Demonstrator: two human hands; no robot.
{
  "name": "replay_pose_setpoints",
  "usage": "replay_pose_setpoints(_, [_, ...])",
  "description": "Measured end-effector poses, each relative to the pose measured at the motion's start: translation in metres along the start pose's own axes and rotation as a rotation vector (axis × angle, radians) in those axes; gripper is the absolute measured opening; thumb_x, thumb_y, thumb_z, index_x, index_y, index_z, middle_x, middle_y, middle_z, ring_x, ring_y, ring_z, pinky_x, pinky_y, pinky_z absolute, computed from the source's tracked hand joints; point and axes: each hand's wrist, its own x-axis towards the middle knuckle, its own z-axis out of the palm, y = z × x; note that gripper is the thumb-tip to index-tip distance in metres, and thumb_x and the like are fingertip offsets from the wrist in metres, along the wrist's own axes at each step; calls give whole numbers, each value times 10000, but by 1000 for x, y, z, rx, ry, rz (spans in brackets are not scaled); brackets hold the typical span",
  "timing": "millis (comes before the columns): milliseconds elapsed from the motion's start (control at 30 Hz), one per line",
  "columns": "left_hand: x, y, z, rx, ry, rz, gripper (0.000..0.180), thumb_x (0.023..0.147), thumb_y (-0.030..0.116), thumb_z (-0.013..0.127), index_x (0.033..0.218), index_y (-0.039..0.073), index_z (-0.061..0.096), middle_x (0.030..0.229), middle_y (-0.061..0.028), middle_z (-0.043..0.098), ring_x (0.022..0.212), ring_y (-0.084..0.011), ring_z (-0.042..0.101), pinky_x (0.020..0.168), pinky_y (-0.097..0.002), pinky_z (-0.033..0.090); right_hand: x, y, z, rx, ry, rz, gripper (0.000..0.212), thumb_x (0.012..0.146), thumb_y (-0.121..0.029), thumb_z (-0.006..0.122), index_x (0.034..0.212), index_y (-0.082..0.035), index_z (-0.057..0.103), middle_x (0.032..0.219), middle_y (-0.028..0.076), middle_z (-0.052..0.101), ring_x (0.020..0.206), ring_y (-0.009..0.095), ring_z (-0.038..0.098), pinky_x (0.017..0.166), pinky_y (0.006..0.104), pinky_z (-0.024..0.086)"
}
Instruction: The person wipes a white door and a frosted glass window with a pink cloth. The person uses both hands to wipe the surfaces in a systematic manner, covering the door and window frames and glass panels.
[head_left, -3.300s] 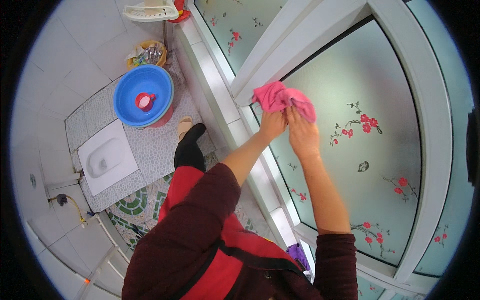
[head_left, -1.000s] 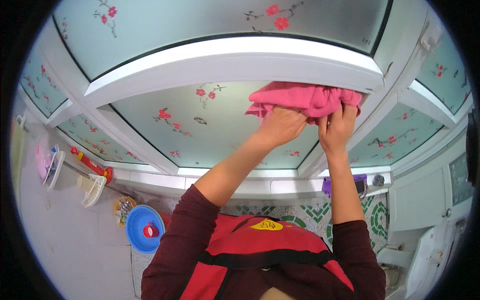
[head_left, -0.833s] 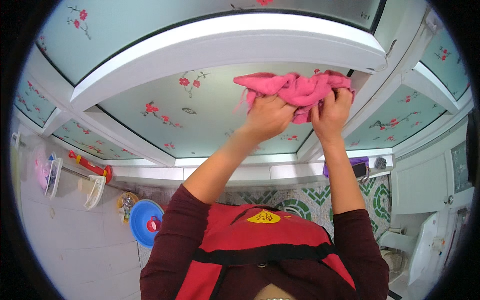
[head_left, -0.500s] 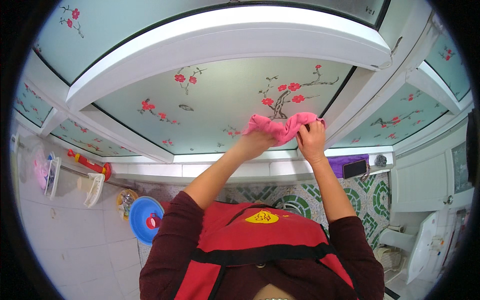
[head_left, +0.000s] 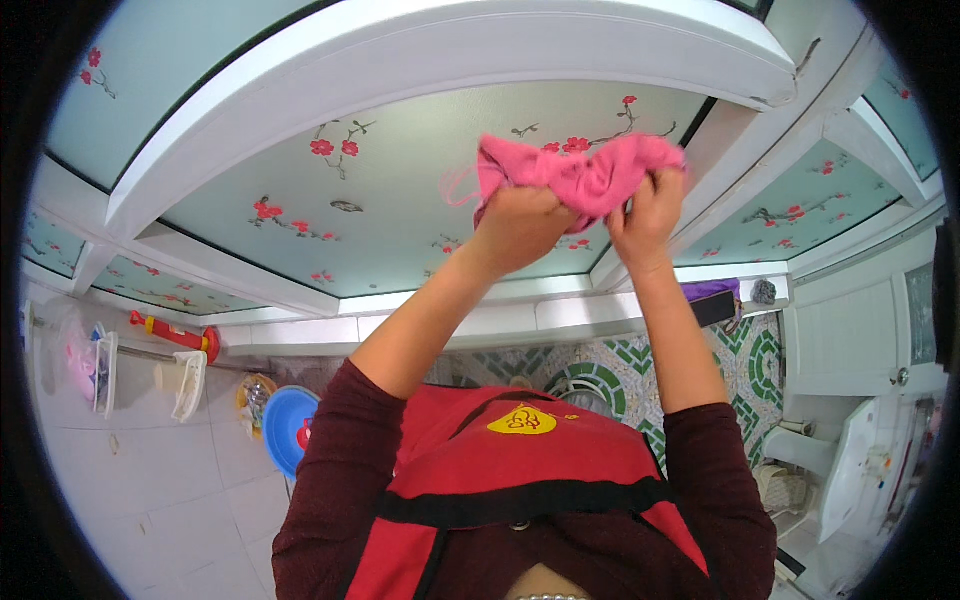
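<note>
Bunched between my two hands is a pink cloth [head_left: 590, 180], held up in front of a frosted glass panel [head_left: 400, 200] with red blossom prints. My left hand [head_left: 525, 225] is closed round the cloth's left part, where a thin pink loop sticks out to the side. At the cloth's right end, my right hand [head_left: 648, 215] grips it with bent fingers. I cannot tell whether the cloth touches the glass. Parts of the fingers are hidden in its folds.
White frames [head_left: 450, 50] surround the glass. Along the sill lie a purple cloth [head_left: 705, 288], a black phone [head_left: 713, 309] and a grey scrubber [head_left: 763, 292]. A blue basin [head_left: 287, 425] stands low left, near a red pump-like tool [head_left: 180, 335]. A white washbasin [head_left: 848, 460] is at right.
Both hands have moved up and slightly right with the pink cloth. The cloth is lifted and spread more, and its thin loop now shows. The view has shifted slightly.
</note>
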Motion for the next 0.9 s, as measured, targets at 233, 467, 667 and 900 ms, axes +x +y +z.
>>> replay_pose_setpoints(233, [-119,11,94,-263,-248,-44,172,787,107,553,936,104,639,954,-94,635,916,-272,644,713,-420,511,-128,1,14,6,-397,82,233,649,-102,709,844,-73,585,880,114,528,818,323,528,732,443,428])
replay_pose_setpoints(467, [-77,23,45,-237,-462,-259,191,804,113,599,990,100,641,926,-91,622,783,-295,637,666,-434,510,-62,-14,-12,61,-371,163,225,688,-56,702,870,-62,571,936,131,531,866,345,519,766,437,432])
replay_pose_setpoints(667, [-1,6,-30,-266,216,-177,232,754,85,653,984,116,651,812,-33,586,734,-244,603,604,-389,455,26,-19,-22,43,-95,126,248,660,-44,703,876,-58,583,919,131,530,836,333,534,697,421,432])
replay_pose_setpoints(900, [-55,11,5,-268,-69,-226,90,780,124,645,772,95,560,763,-64,573,680,-286,609,553,-421,459,-50,-10,-9,5,-309,98,234,649,-54,707,854,-70,595,858,99,548,806,315,553,673,421,444])
